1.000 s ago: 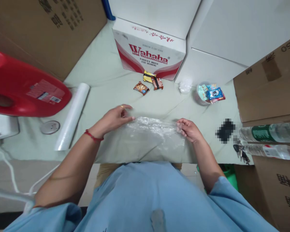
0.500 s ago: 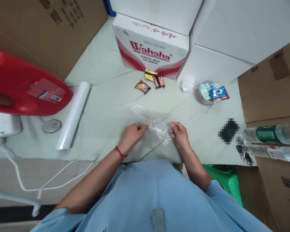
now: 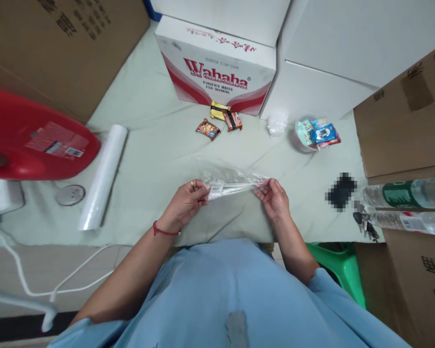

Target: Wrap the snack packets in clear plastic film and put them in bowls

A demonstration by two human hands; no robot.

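Observation:
A clear, crinkled plastic bag point(image 3: 232, 186) is stretched between my two hands, just above the pale green tablecloth. My left hand point(image 3: 189, 200), with a red string on its wrist, pinches the bag's left end. At the other end, my right hand point(image 3: 274, 197) grips the plastic between thumb and fingers. Beyond the bag lie three small wrapped snacks: a yellow packet point(image 3: 218, 110), a reddish-brown packet point(image 3: 233, 121) and a brown packet point(image 3: 208, 129).
Behind the snacks stands a Wahaha water box point(image 3: 217, 72). A crumpled clear plastic wad point(image 3: 277, 123) sits beside a tub of packets point(image 3: 301, 141). Keys point(image 3: 365, 224) and bottles point(image 3: 406, 194) are at right. A plastic roll point(image 3: 103, 179) and a red jug point(image 3: 39, 135) are at left.
My hands have drawn apart, the left moving leftward, and the bunched bag is now pulled into a taut edge between them. The whole view has shifted slightly.

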